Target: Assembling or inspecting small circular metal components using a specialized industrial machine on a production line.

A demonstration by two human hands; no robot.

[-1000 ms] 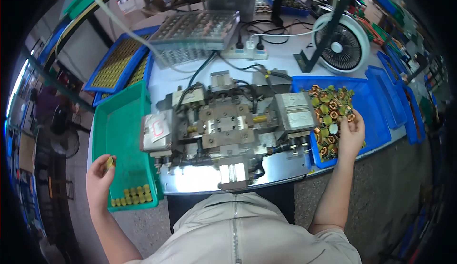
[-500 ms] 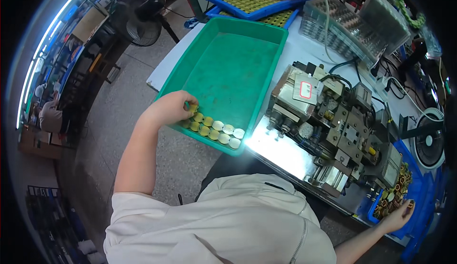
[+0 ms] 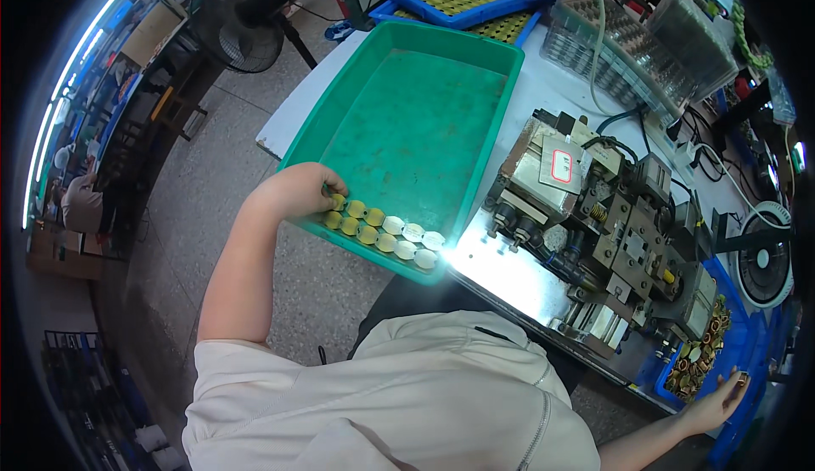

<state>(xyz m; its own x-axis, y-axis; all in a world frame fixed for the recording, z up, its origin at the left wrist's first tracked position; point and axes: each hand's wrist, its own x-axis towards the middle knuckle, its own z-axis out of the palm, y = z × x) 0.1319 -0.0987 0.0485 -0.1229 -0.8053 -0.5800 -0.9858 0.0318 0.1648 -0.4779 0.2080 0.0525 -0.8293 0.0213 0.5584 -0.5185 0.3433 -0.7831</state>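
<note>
My left hand [image 3: 299, 191] is at the near left corner of a green plastic tray [image 3: 519, 67]. Its fingers are pinched on a small gold scalloped metal piece [image 3: 338, 203] at the left end of a row. Two rows of such pieces [image 3: 393, 225] lie along the tray's near side, bright with glare toward the right. Far to the right, my right hand [image 3: 713, 405] is beside a blue bin [image 3: 743, 327]. A small gold-coloured piece [image 3: 743, 379] sits between its fingertips. Many loose gold and brown ring-like pieces [image 3: 698, 359] fill part of that bin.
A metal machine [image 3: 607, 233] with cables stands between tray and bin. Behind the tray are stacked blue trays [image 3: 463, 21] of gold pieces and clear boxes [image 3: 586, 46]. A small round fan [image 3: 764, 254] stands at right. The floor [image 3: 212, 157] lies left of the table.
The left hand's piece now lies lower, level with the upper row's end. My right hand has moved away from the loose pieces, toward the near right, with a small piece in its fingertips.
</note>
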